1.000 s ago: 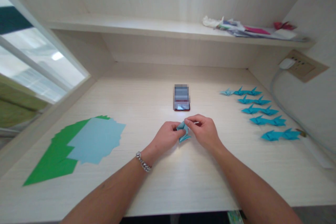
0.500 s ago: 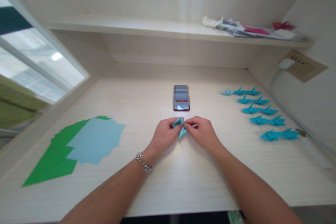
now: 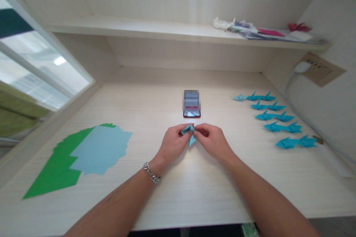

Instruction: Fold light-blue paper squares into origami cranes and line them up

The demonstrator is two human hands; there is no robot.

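A small, partly folded piece of light blue paper (image 3: pixel 190 134) sits between my two hands just above the desk's middle. My left hand (image 3: pixel 174 144), with a metal bracelet at the wrist, pinches its left side with closed fingers. From the other side my right hand (image 3: pixel 211 141) pinches it too, fingertips meeting those of the left. A phone (image 3: pixel 191 104) lies flat on the desk right behind the hands.
A fanned stack of light blue and green paper sheets (image 3: pixel 83 153) lies at the left. Several folded blue paper figures (image 3: pixel 274 117) stand in rows at the right. The shelf above carries papers (image 3: pixel 261 31). A wall socket (image 3: pixel 317 67) with a cable is on the right wall.
Both hands have drawn closer together and slightly away from me with the folded paper; the paper has been turned and squeezed narrower between the fingertips.
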